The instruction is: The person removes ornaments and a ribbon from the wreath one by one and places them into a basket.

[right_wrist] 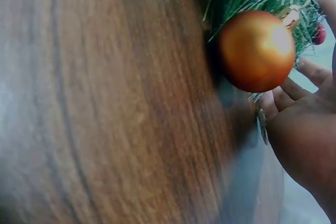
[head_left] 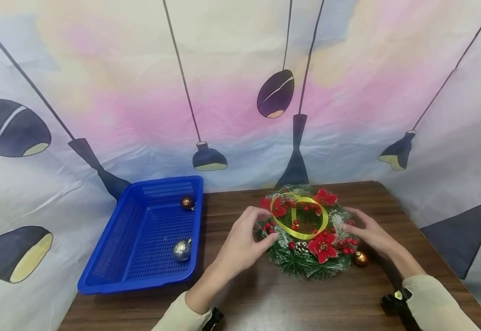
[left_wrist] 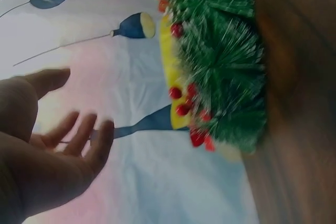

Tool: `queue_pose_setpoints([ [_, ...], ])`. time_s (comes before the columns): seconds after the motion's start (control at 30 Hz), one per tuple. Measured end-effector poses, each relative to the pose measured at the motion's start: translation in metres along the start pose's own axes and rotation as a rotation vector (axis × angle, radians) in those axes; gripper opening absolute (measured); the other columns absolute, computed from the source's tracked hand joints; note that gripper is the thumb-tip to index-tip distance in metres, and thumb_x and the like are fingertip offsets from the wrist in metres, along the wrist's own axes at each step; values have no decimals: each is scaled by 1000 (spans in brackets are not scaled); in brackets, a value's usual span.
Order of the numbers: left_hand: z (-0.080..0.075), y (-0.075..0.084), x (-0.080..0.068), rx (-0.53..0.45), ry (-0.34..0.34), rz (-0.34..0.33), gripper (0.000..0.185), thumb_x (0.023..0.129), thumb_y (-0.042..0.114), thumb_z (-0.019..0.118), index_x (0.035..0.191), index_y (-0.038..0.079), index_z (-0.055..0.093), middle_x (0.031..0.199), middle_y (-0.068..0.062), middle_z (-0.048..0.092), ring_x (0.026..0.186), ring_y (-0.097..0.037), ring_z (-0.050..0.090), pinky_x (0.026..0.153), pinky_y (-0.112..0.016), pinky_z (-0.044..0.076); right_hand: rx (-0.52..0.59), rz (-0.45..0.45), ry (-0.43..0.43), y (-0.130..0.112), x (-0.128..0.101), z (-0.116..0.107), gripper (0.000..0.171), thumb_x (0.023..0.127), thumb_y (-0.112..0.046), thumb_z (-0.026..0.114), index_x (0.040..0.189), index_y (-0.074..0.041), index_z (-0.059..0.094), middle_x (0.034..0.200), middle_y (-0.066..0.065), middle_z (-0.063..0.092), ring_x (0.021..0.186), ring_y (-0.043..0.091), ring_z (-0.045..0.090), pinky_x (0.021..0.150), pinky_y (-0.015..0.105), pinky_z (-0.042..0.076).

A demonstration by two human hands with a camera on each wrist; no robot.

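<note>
head view shows the wreath (head_left: 306,232) lying flat on the desk (head_left: 265,294), left hand (head_left: 246,239) and right hand (head_left: 368,232) spread loosely open at its sides, gripping nothing. it looks light and springy, its berries and orange bauble (head_left: 360,258) fragile, so hold the firm outer ring.

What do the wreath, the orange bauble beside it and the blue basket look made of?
Wreath: artificial, likely plastic needles with white-frosted tips, glossy red berries, fabric-like red flowers, a yellow ribbon loop. Orange bauble: satin metallic finish with a soft highlight and a gold cap; plastic or glass, cannot tell. Blue basket: moulded plastic, judging by its uniform colour and perforated grid walls and floor.
</note>
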State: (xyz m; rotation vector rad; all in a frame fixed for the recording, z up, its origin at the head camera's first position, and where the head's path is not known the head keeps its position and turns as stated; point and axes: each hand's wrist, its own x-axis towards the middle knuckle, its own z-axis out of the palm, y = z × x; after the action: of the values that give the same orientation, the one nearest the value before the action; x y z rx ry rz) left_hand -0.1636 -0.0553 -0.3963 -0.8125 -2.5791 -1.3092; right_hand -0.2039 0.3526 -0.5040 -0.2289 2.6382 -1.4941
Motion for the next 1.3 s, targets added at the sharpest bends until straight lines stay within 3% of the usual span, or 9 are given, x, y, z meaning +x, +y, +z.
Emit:
queue_pose_setpoints([
  [0.13,15,-8,-2,16,31,-86,51,96,27,81,138,10,59,135,-3,58,123,-25,60,104,-46,52,35,-30,-13,-2,-1,1,81,107,-28,66,169,-7,18,164,35,25,144,62,32,106,73,42],
  [0.3,29,-22,-2,43,38,-179,57,96,30,81,143,10,56,140,-6,54,128,-32,56,103,-52,51,-1,-39,-31,-5,-2,-2,76,107,-29,65,167,-5,24,166,34,25,144,63,33,108,77,37],
  [0.53,39,-35,-4,75,-145,-334,86,95,42,80,161,8,37,156,-20,40,142,-40,47,111,-59,46,-26,-35,-29,-13,-10,1,72,107,-30,65,164,-4,29,164,33,29,142,61,38,107,76,39],
  [0.63,40,-39,-3,62,-173,-351,93,95,44,81,165,9,31,161,-22,35,144,-42,46,111,-61,45,-33,-32,-3,-17,-13,6,74,107,-32,66,165,-4,29,164,33,30,142,60,38,107,76,38],
  [1.3,37,-57,8,49,-132,-351,87,96,37,81,164,13,33,161,-18,35,137,-40,54,108,-58,49,-66,-9,2,-37,-27,26,84,107,-39,64,166,-1,18,165,36,24,143,62,34,109,76,36],
])
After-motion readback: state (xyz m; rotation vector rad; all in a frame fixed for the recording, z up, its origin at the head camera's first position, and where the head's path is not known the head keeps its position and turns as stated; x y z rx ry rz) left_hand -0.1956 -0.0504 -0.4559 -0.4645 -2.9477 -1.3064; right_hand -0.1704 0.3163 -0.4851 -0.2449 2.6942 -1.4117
